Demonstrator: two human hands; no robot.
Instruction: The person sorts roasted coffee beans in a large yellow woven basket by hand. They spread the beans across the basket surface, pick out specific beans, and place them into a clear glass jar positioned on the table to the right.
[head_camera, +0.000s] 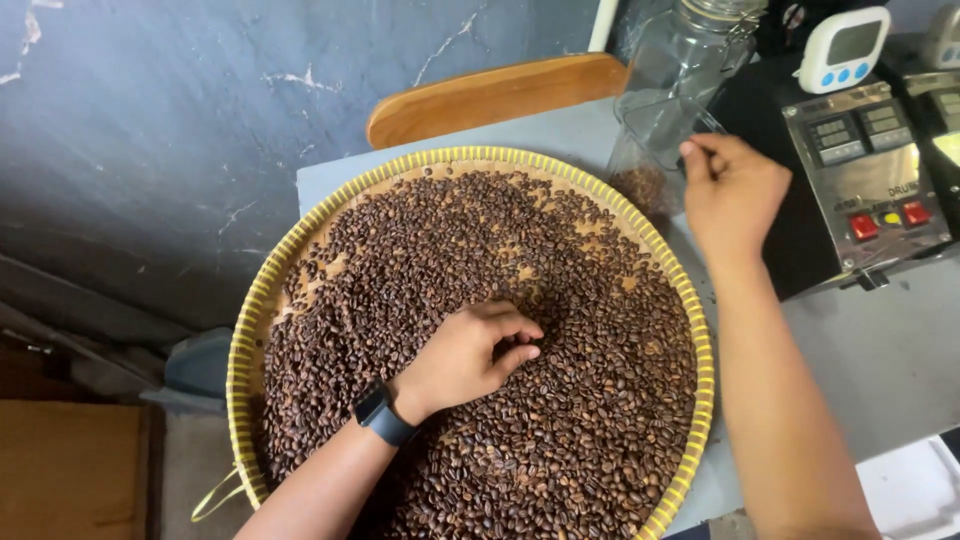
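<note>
Dark brown roasted beans (560, 420) fill a wide round tray (243, 330) with a yellow woven rim, which rests on a grey table (880, 350). The left hand (472, 352), a dark watch (384, 413) on its wrist, lies on the beans near the tray's middle, fingers curled in and thumb pinched against them; whether a bean sits in the pinch cannot be told. The right hand (732, 190) is beyond the tray's far right edge, fingertips closed against the side of a clear glass jar (672, 90) that holds a few beans at its bottom. Just right of that hand stands a metal control box (865, 170) with red buttons, and a small white timer (843, 48) behind it. A wooden chair back (490, 97) shows past the tray.
</note>
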